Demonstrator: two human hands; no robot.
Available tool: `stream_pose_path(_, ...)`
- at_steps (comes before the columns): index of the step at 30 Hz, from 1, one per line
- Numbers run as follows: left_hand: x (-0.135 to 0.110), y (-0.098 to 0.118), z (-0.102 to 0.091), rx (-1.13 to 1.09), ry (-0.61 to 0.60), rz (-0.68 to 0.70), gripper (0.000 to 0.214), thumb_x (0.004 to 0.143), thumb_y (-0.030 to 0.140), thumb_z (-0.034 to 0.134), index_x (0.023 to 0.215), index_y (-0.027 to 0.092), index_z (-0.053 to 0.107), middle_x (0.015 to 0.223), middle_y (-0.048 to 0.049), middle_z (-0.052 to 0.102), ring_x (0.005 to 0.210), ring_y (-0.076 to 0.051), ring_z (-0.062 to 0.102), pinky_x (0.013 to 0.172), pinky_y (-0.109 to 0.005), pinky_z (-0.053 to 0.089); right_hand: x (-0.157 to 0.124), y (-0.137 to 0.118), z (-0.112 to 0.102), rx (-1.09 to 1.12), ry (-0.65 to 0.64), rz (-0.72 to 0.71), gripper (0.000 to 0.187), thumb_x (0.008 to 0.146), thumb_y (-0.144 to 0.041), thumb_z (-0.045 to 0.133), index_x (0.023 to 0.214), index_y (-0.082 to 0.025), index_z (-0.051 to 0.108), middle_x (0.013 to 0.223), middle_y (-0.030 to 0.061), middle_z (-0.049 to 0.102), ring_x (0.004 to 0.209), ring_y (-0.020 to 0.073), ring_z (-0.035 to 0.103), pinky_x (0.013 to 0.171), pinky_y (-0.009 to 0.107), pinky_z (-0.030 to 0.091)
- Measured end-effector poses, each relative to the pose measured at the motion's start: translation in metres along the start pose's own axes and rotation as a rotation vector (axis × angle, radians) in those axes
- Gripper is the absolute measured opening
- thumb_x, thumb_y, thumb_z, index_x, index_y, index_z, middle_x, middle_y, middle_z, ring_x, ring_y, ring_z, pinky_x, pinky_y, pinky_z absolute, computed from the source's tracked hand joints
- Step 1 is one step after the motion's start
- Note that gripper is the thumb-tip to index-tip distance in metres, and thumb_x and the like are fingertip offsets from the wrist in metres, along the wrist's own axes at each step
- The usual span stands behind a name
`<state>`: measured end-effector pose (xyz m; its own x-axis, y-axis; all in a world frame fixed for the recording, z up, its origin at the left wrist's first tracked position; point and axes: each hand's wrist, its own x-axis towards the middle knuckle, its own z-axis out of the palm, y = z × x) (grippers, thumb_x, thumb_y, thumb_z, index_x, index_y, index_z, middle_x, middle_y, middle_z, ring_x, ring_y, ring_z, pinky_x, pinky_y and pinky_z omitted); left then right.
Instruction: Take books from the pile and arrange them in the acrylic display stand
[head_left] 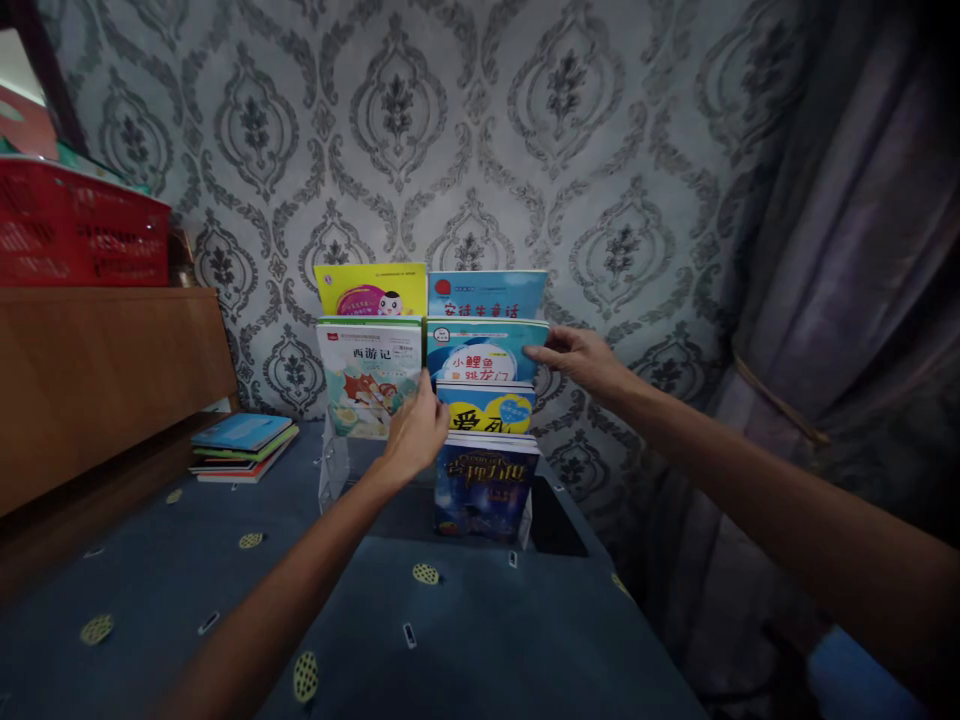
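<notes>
A clear tiered rack (328, 480) holds children's books in two columns. My right hand (581, 358) pinches the right edge of a teal book (487, 350) in the right column. At that book's lower left edge my left hand (416, 428) is closed, its thumb up, partly covering a white book (364, 375) with a fox-like picture. Behind stand a yellow book (367, 285) and a light blue book (495, 290). Below the teal one are a blue and yellow book (487, 408) and a dark blue book (484, 490).
A short stack of books (244, 445) lies left on the dark patterned tablecloth (360, 650). A red basket (82, 225) sits on a brown wooden cabinet (112, 380). Behind the rack rises a wall with grey damask paper (472, 120); a curtain (810, 350) hangs at right.
</notes>
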<state>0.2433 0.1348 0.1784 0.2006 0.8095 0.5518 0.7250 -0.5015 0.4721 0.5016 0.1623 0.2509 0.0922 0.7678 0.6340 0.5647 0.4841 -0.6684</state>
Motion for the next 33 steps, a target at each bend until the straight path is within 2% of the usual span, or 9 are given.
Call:
stream_pose_path(8,-0.016,-0.012,-0.020,-0.018,0.051,0.112,0.057,0.096,0.018,0.040,0.152,0.012,0.034,0.100,-0.0093,0.071,0.090,-0.023,0.067,0.088,-0.037,0.051,0.000,-0.009,-0.002,0.088,-0.094,0.089,0.045,0.059,-0.055,0.087,0.071,-0.019,0.064,0.069,0.0004,0.063,0.064,0.0138,0.053,0.058,0.027,0.043)
stream_pose_path(12,-0.019,-0.041,-0.058,0.025,0.276,0.101,0.042,0.097,0.020,0.042,0.138,0.018,0.051,0.100,-0.0070,0.069,0.093,-0.021,0.066,0.092,-0.034,0.049,-0.016,-0.030,-0.001,0.066,0.045,0.176,0.026,0.069,-0.033,0.082,0.085,-0.018,0.067,0.082,0.0075,0.070,0.073,0.0186,0.060,0.066,0.032,0.049)
stream_pose_path(15,-0.004,-0.084,-0.087,-0.059,0.553,0.053,0.035,0.095,0.020,0.047,0.130,0.017,0.053,0.102,-0.0075,0.066,0.098,-0.022,0.064,0.095,-0.036,0.049,-0.047,-0.055,0.019,-0.027,0.378,0.020,0.032,0.071,-0.021,0.076,0.101,-0.017,0.066,0.097,0.0117,0.070,0.085,0.0218,0.064,0.077,0.038,0.053)
stream_pose_path(17,0.012,-0.115,-0.099,-0.142,0.669,0.027,0.039,0.090,0.021,0.054,0.129,0.016,0.051,0.111,-0.0099,0.064,0.105,-0.023,0.062,0.099,-0.038,0.048,-0.071,-0.073,0.049,0.004,0.356,-0.177,0.025,0.081,-0.025,0.065,0.105,-0.016,0.067,0.102,0.0127,0.070,0.092,0.0225,0.066,0.082,0.040,0.054)
stream_pose_path(18,0.021,-0.129,-0.103,-0.186,0.676,0.021,0.040,0.088,0.023,0.057,0.127,0.016,0.052,0.115,-0.0112,0.063,0.109,-0.024,0.062,0.101,-0.040,0.047,-0.082,-0.081,0.068,0.053,0.232,-0.242,0.026,0.084,-0.028,0.062,0.107,-0.017,0.067,0.104,0.0121,0.070,0.094,0.0225,0.066,0.081,0.039,0.055)
stream_pose_path(20,0.036,-0.150,-0.105,-0.291,0.592,0.052,0.037,0.090,0.029,0.057,0.124,0.015,0.055,0.121,-0.0134,0.064,0.116,-0.026,0.060,0.106,-0.042,0.045,-0.096,-0.092,0.108,0.166,-0.052,-0.233,0.039,0.084,-0.032,0.062,0.121,-0.017,0.064,0.106,0.0106,0.070,0.093,0.0220,0.067,0.076,0.037,0.058)
stream_pose_path(22,0.046,-0.163,-0.103,-0.416,0.464,0.105,0.034,0.093,0.035,0.052,0.119,0.015,0.058,0.121,-0.0135,0.066,0.115,-0.025,0.062,0.105,-0.042,0.047,-0.099,-0.096,0.143,0.239,-0.197,-0.104,0.055,0.084,-0.032,0.062,0.136,-0.017,0.055,0.104,0.0094,0.068,0.088,0.0213,0.067,0.065,0.033,0.058)
stream_pose_path(27,0.056,-0.177,-0.090,-0.609,0.239,0.138,0.038,0.090,0.045,0.057,0.114,0.016,0.061,0.109,-0.0090,0.073,0.101,-0.023,0.067,0.092,-0.037,0.054,-0.083,-0.090,0.181,0.285,-0.108,0.146,0.082,0.083,-0.034,0.062,0.156,-0.014,0.030,0.106,0.0112,0.067,0.083,0.0228,0.069,0.050,0.027,0.053)
stream_pose_path(33,0.064,-0.189,-0.077,-0.662,0.229,0.159,0.037,0.090,0.047,0.057,0.101,0.012,0.067,0.101,-0.0089,0.075,0.092,-0.022,0.068,0.085,-0.034,0.054,-0.077,-0.083,0.186,0.270,-0.136,0.239,0.085,0.077,-0.040,0.066,0.150,-0.011,0.035,0.084,0.0054,0.070,0.081,0.0238,0.072,0.049,0.024,0.051)
